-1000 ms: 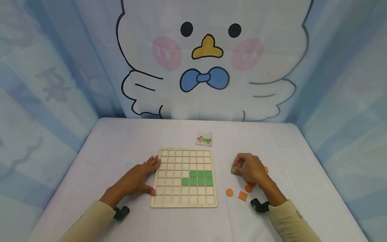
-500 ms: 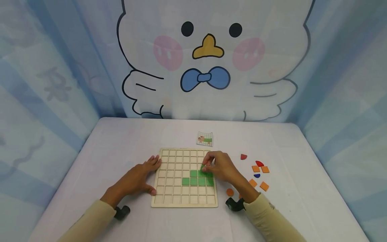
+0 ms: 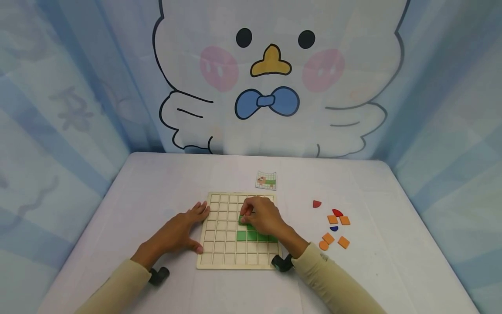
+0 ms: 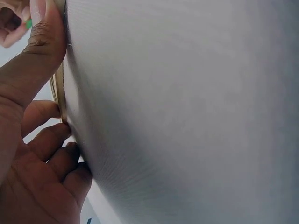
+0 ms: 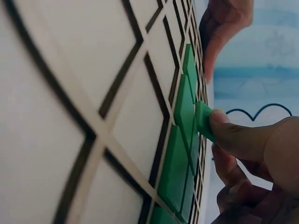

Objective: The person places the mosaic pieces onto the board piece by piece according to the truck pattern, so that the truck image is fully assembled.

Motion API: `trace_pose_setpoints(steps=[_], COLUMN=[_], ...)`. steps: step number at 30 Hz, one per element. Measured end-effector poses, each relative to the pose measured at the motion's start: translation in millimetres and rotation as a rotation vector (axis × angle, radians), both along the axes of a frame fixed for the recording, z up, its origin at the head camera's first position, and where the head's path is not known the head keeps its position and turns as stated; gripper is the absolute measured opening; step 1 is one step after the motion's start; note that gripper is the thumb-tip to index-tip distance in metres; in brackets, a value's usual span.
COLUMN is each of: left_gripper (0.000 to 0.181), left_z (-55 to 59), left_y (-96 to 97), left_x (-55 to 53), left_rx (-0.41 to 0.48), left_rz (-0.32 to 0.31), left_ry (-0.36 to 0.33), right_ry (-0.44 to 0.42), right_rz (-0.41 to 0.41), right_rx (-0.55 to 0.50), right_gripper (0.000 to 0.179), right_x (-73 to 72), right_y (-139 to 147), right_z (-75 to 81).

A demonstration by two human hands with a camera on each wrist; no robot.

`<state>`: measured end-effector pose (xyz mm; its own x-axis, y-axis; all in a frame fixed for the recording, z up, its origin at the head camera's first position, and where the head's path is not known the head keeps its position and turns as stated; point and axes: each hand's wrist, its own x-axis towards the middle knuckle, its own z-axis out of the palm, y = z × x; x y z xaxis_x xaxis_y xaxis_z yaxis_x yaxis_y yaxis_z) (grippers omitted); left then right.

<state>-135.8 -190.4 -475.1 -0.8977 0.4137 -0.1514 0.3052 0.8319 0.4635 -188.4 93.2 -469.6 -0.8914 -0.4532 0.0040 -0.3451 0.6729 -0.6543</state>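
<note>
A pale wooden grid board (image 3: 235, 266) lies on the white table. My left hand (image 3: 178, 232) rests at its left edge, thumb near the lower part and fingertips higher up; the left wrist view shows the thumb (image 4: 44, 46) and fingers against the edge. Over the board, my right hand (image 3: 264, 216) pinches a green square tile (image 5: 204, 120) between thumb and fingers. This tile is tilted, close to the left end of the upper green row. Other green tiles (image 3: 242, 236) sit in two rows of grid cells, partly hidden behind the right hand in the head view.
Right of the board lie loose pieces: several orange squares (image 3: 343, 242), an orange disc (image 3: 323, 245), two red pieces (image 3: 316, 203) and a blue half-round piece (image 3: 334, 228). Behind the board is a small picture card (image 3: 266, 180) with a grid pattern. A cartoon-printed curtain (image 3: 270, 131) hangs behind the table.
My right hand has carried the green tile from the loose pieces leftward, across the board's right side to the end of the upper green row. The left hand has stayed at the edge.
</note>
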Motion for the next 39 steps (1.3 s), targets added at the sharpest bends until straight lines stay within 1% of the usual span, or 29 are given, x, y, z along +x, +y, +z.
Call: trace_pose_setpoints(steps=[5, 8, 14, 17, 21, 26, 31, 36, 39], left_gripper=[0.122, 0.122, 0.122, 0.123, 0.123, 0.123, 0.123, 0.122, 0.122], left_z=[-0.6, -1.0, -1.6, -1.9, -1.1, 0.3, 1.3, 1.1, 0.4], left_y=[0.1, 0.2, 0.5, 0.3, 0.3, 0.1, -0.1, 0.4, 0.8], left_x=[0.4, 0.4, 0.6, 0.5, 0.6, 1.1, 1.7, 1.7, 1.4], left_rx=[0.004, 0.008, 0.015, 0.016, 0.014, 0.008, 0.004, 0.009, 0.012], left_rz=[-0.001, 0.001, 0.006, 0.004, 0.004, 0.004, 0.008, 0.006, 0.003], left_ry=[0.007, 0.007, -0.002, 0.0, 0.003, 0.009, 0.008, 0.009, 0.012], right_ry=[0.022, 0.037, 0.042, 0.02, -0.024, -0.055, -0.061, -0.099, -0.108], right_rz=[0.035, 0.045, 0.055, 0.048, 0.006, -0.066, -0.13, -0.207, -0.234], right_rx=[0.064, 0.08, 0.088, 0.064, 0.012, -0.009, 0.02, 0.047, 0.064], right_gripper=[0.02, 0.021, 0.016, 0.013, 0.013, 0.015, 0.015, 0.015, 0.015], right_x=[4.4, 6.1, 7.8, 9.8, 12.8, 16.7, 23.6, 36.7, 44.6], right_y=[-2.9, -3.7, -1.4, 5.9, 22.8, 49.7, 77.3, 100.7, 114.7], right_z=[-1.8, -2.4, 1.2, 5.4, 11.4, 17.2, 17.7, 17.7, 17.0])
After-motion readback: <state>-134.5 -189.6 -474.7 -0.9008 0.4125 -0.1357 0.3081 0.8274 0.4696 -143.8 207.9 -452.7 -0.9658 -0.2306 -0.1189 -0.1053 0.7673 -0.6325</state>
